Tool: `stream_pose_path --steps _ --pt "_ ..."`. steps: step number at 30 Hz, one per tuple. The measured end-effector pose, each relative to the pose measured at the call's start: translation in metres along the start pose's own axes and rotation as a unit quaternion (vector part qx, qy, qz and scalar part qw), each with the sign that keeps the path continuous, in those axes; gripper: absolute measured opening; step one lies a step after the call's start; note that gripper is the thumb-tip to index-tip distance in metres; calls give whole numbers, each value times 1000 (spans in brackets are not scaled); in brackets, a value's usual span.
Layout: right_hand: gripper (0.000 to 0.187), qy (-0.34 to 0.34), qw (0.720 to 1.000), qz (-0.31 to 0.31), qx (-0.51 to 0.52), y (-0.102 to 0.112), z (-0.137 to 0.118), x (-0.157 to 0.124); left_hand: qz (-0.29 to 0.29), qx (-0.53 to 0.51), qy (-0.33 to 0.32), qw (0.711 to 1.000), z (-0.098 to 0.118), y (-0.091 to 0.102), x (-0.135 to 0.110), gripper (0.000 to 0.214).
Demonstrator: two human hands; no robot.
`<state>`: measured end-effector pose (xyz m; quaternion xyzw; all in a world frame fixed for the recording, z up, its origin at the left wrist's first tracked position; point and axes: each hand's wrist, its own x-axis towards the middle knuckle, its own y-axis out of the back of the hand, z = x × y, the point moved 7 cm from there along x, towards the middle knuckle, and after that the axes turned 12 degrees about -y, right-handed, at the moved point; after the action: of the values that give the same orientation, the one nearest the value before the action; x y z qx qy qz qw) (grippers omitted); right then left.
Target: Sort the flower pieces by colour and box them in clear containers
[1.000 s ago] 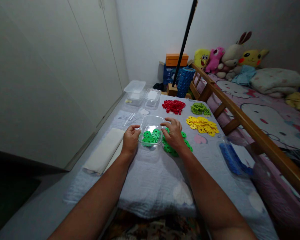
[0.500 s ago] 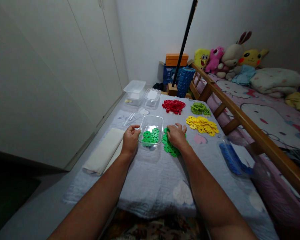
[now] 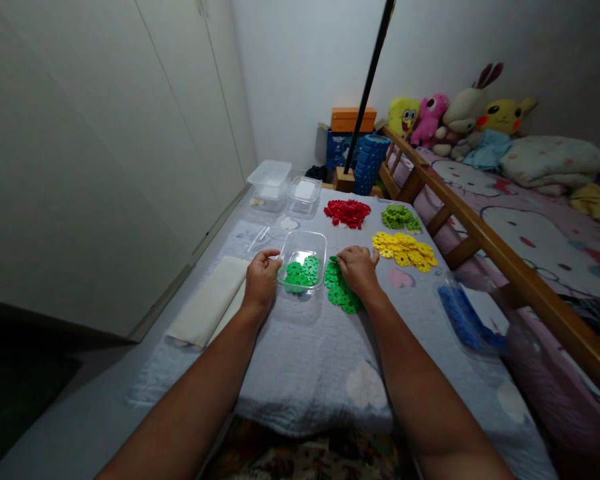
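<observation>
**Between a white cabinet (image 3: 115,147) and a bed (image 3: 570,213), one cloth-covered table (image 3: 315,367)**

Pale, patterned cloth covers the table, with a plain wall (image 3: 290,80) behind. At left lies one folded cream cloth (image 3: 210,300). Next comes the left hand (image 3: 263,277), its thumb and forefinger pinching the left rim of a clear tub (image 3: 305,241), its other fingers curled in. One flat clear lid (image 3: 267,239) lies just behind, and two more clear containers (image 3: 270,175) stand at the far left corner.

Green disc pieces (image 3: 303,275) lie inside the front tub, overlapping too much to count; a second heap of them, the green pile (image 3: 341,293), sits just right of it. Over that pile, the right hand (image 3: 357,267) has its thumb and forefinger pinching one green piece (image 3: 333,259); its other fingers are bent.

Further back are three more piles: one red (image 3: 347,213), one yellow (image 3: 405,252), one lime (image 3: 401,218). Beyond the table's far edge stand one black pole (image 3: 370,87), one orange box (image 3: 353,120) and one blue roller (image 3: 371,165). Near the right edge is one clear tray (image 3: 473,320) of blue pieces. At least four stuffed toys (image 3: 430,120) sit on the bed, behind its wooden rail (image 3: 505,287).
</observation>
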<state>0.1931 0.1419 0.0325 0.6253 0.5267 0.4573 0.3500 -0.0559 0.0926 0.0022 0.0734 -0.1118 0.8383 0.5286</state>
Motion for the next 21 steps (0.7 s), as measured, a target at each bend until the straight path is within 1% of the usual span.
stream_pose_path --steps 4,8,11,15,21 --pt "23 -36 996 41 65 16 3 2 0 -3 4 1000 1 -1 -1 33" --pt "22 -8 983 80 164 36 -6 -2 -2 1 6 1000 1 -1 -1 34" --pt "19 14 976 90 199 46 -18 -11 -5 1 8 1000 1 -1 -1 35" --pt "20 40 978 64 195 47 -39 -21 -9 4 2 1000 0 -1 0 34" --pt "22 68 983 -13 170 36 -58 -26 -4 6 -1 1000 0 -1 0 34"
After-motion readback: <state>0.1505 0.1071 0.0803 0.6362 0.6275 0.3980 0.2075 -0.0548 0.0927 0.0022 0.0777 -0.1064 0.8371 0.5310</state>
